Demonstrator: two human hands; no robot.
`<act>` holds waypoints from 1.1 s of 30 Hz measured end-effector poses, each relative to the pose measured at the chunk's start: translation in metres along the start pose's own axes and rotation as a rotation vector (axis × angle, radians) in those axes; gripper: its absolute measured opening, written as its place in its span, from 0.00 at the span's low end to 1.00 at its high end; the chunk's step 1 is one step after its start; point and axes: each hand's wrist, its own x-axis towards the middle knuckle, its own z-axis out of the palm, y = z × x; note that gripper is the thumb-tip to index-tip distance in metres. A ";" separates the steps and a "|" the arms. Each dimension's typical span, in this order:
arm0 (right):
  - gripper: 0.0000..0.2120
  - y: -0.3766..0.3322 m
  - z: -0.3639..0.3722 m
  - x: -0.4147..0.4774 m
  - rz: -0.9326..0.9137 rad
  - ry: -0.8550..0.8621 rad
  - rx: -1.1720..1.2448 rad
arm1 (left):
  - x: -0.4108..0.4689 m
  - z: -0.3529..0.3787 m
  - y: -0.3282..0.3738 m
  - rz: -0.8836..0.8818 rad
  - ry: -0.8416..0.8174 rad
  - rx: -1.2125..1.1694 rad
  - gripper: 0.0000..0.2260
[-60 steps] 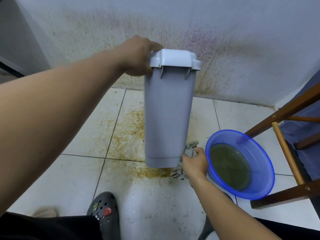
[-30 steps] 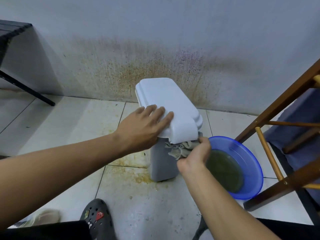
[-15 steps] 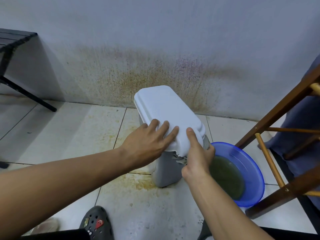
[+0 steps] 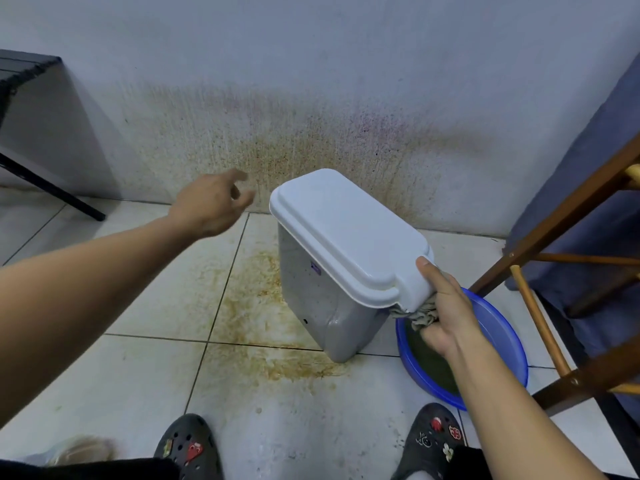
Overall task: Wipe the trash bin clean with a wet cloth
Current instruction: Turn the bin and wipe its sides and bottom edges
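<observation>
The lidded trash bin stands tilted on the floor. Left of it, the left hand hovers, fingers loosely curled, holding nothing. The right hand grips the cloth against the bin's near top corner.

Cool, even light fills the scene, bluish on the wall — a soft grey shadow lies at its left. The left hand is smeared by blur, and the wide lens bends straight lines near the edges.
</observation>
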 end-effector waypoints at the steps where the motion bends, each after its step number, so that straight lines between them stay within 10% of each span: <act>1: 0.40 -0.001 -0.001 0.002 0.000 -0.009 0.003 | 0.007 0.001 -0.002 -0.069 0.006 -0.034 0.24; 14: 0.31 -0.009 -0.007 0.016 0.058 -0.068 -0.036 | 0.063 0.030 0.055 -0.268 -0.237 -0.412 0.39; 21: 0.43 -0.004 0.017 0.024 -0.047 0.069 -0.167 | 0.058 0.019 0.034 -0.367 -0.383 -0.531 0.41; 27: 0.14 0.001 0.029 0.012 -0.332 0.410 -0.108 | 0.022 -0.024 0.006 -0.432 -0.710 -0.400 0.51; 33: 0.16 0.005 0.027 -0.024 -0.572 0.379 -0.165 | 0.001 -0.046 -0.003 -0.417 -0.841 -0.265 0.32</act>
